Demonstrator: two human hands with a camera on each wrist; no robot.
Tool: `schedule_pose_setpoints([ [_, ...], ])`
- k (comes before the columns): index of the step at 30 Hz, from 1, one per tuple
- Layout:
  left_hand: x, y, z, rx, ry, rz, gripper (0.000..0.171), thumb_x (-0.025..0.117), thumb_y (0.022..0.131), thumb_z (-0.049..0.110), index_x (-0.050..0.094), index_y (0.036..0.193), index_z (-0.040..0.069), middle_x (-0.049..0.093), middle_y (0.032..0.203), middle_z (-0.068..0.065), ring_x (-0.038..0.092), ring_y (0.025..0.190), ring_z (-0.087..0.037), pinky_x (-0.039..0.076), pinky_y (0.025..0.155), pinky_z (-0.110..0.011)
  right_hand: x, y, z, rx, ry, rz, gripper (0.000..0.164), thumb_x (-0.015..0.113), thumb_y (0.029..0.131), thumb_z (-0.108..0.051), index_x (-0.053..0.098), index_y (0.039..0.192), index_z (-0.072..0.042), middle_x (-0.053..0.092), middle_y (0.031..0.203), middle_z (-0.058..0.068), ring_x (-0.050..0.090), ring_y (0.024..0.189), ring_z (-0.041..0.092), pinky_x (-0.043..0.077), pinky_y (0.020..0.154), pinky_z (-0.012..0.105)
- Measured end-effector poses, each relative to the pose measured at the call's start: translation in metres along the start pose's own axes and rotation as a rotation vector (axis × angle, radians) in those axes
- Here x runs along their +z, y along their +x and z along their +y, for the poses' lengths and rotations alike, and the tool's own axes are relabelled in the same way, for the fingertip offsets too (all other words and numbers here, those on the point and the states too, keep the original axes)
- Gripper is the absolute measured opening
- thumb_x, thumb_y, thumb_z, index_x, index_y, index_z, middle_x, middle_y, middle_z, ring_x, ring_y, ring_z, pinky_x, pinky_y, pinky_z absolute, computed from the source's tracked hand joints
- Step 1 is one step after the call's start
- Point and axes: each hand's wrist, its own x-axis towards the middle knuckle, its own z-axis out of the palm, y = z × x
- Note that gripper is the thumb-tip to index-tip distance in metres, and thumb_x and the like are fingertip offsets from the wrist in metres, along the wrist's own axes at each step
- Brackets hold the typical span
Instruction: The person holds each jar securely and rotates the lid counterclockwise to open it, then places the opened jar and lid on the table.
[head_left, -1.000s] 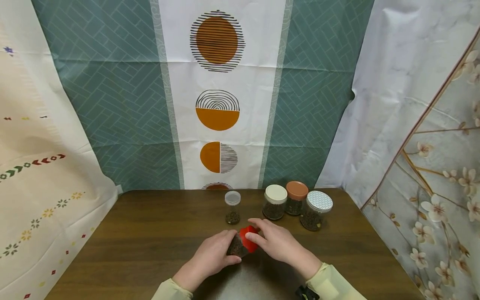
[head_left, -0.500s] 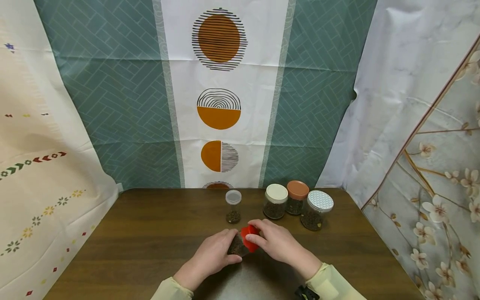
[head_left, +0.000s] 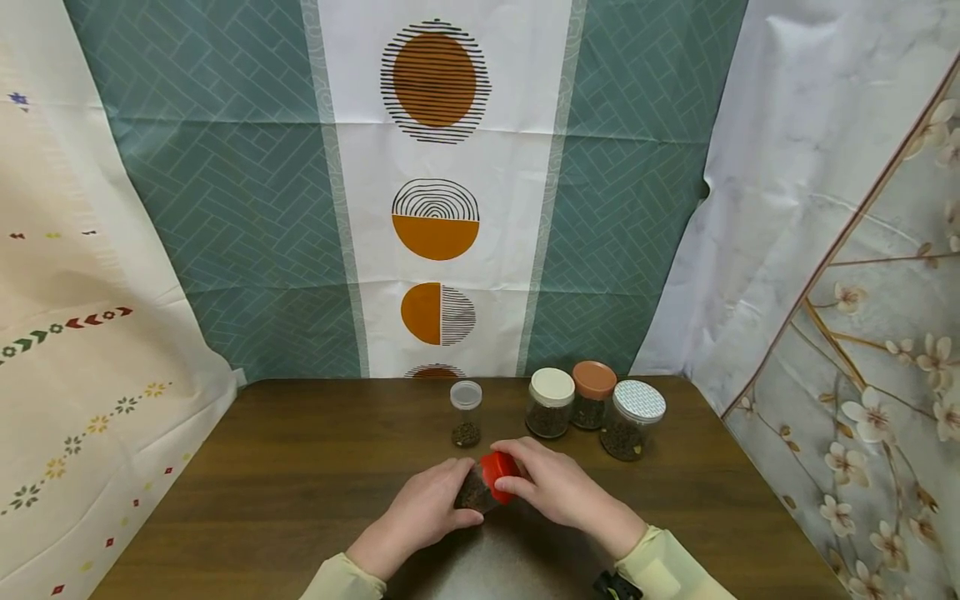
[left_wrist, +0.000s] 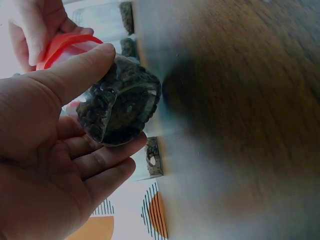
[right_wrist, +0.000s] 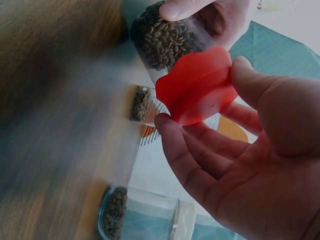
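Observation:
My left hand (head_left: 420, 510) grips a clear jar (right_wrist: 162, 40) part-filled with small brown seeds or beans, thumb on one side and fingers on the other. The jar is tilted off upright, its base toward the left wrist camera and its scalloped red lid (right_wrist: 197, 87) toward my right hand (head_left: 558, 487). Thumb and fingertips of the right hand hold the lid's rim. In the left wrist view the jar's base (left_wrist: 130, 110) is off the wooden table. The lid sits at the jar's mouth; whether it is loose cannot be seen.
A small jar with a translucent lid (head_left: 466, 394) stands behind the hands. To the back right are jars with a cream lid (head_left: 552, 387), an orange-brown lid (head_left: 594, 380) and a white patterned lid (head_left: 639, 402). Cloth hangs behind the wooden table (head_left: 315, 450).
The red lid shows a slightly different outline, as if turned a little, and the right fingers have shifted with it. The left hand and jar hold nearly the same place.

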Motion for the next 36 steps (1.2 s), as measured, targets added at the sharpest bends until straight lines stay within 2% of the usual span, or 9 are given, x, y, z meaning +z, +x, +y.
schedule_pose_setpoints([
  [5, -0.0002, 0.0005, -0.0001, 0.007, -0.005, 0.009, 0.063, 0.097, 0.087, 0.033, 0.065, 0.133, 0.005, 0.072, 0.118, -0.006, 0.070, 0.099, -0.019, 0.060, 0.084, -0.042, -0.0016, -0.0012, 0.0036, -0.050, 0.010, -0.003, 0.051, 0.075, 0.107, -0.037, 0.062, 0.152, -0.016, 0.066, 0.141, 0.000, 0.068, 0.113, 0.019, 0.058, 0.094, 0.048],
  [11, 0.0000, 0.0005, -0.0006, 0.013, -0.016, 0.019, 0.065, 0.097, 0.087, 0.033, 0.065, 0.135, 0.004, 0.073, 0.120, -0.007, 0.070, 0.099, -0.021, 0.059, 0.083, -0.043, -0.0032, -0.0018, 0.0057, -0.083, 0.009, -0.010, 0.050, 0.077, 0.106, -0.029, 0.061, 0.152, -0.023, 0.063, 0.143, -0.006, 0.066, 0.114, 0.013, 0.058, 0.097, 0.043],
  [19, -0.0014, -0.0002, 0.0008, 0.001, -0.022, 0.011, 0.065, 0.097, 0.087, 0.034, 0.064, 0.135, 0.005, 0.073, 0.121, -0.007, 0.071, 0.100, -0.022, 0.059, 0.084, -0.044, -0.0032, -0.0023, 0.0071, -0.105, 0.030, -0.029, 0.051, 0.079, 0.104, -0.021, 0.061, 0.152, -0.022, 0.060, 0.145, -0.007, 0.065, 0.119, 0.015, 0.057, 0.101, 0.046],
  [22, -0.0013, -0.0006, 0.0011, 0.002, -0.022, 0.018, 0.065, 0.097, 0.087, 0.033, 0.064, 0.135, 0.004, 0.073, 0.122, -0.008, 0.071, 0.101, -0.022, 0.059, 0.084, -0.044, -0.0028, -0.0017, 0.0076, -0.105, 0.032, -0.030, 0.050, 0.079, 0.105, -0.023, 0.062, 0.152, -0.022, 0.059, 0.147, -0.007, 0.064, 0.121, 0.015, 0.057, 0.102, 0.047],
  [26, -0.0007, -0.0013, 0.0016, 0.000, -0.022, 0.017, 0.065, 0.097, 0.088, 0.033, 0.064, 0.136, 0.004, 0.073, 0.124, -0.009, 0.071, 0.104, -0.024, 0.060, 0.085, -0.045, -0.0018, -0.0015, 0.0075, -0.082, 0.041, -0.019, 0.049, 0.076, 0.106, -0.037, 0.063, 0.153, -0.025, 0.058, 0.149, -0.006, 0.064, 0.122, 0.017, 0.056, 0.102, 0.049],
  [29, 0.0003, -0.0009, 0.0011, -0.012, -0.023, 0.006, 0.066, 0.096, 0.088, 0.033, 0.064, 0.137, 0.003, 0.073, 0.125, -0.009, 0.071, 0.104, -0.023, 0.060, 0.086, -0.045, -0.0015, -0.0010, 0.0060, -0.035, 0.066, 0.003, 0.052, 0.072, 0.107, -0.047, 0.063, 0.153, -0.024, 0.060, 0.145, -0.003, 0.067, 0.118, 0.019, 0.058, 0.097, 0.048],
  [33, 0.0010, -0.0006, 0.0003, -0.025, -0.023, -0.001, 0.066, 0.096, 0.088, 0.033, 0.064, 0.136, 0.003, 0.073, 0.124, -0.009, 0.071, 0.103, -0.022, 0.060, 0.087, -0.045, -0.0025, 0.0005, 0.0037, 0.049, 0.102, 0.021, 0.053, 0.071, 0.108, -0.048, 0.064, 0.153, -0.021, 0.066, 0.133, 0.000, 0.072, 0.113, 0.024, 0.060, 0.090, 0.049],
  [36, 0.0010, -0.0008, -0.0001, -0.025, -0.022, 0.000, 0.065, 0.097, 0.088, 0.033, 0.064, 0.136, 0.003, 0.073, 0.124, -0.009, 0.071, 0.103, -0.022, 0.060, 0.087, -0.045, -0.0021, 0.0015, 0.0031, 0.089, 0.105, 0.014, 0.053, 0.073, 0.107, -0.046, 0.065, 0.151, -0.018, 0.069, 0.127, 0.000, 0.072, 0.108, 0.022, 0.059, 0.086, 0.048],
])
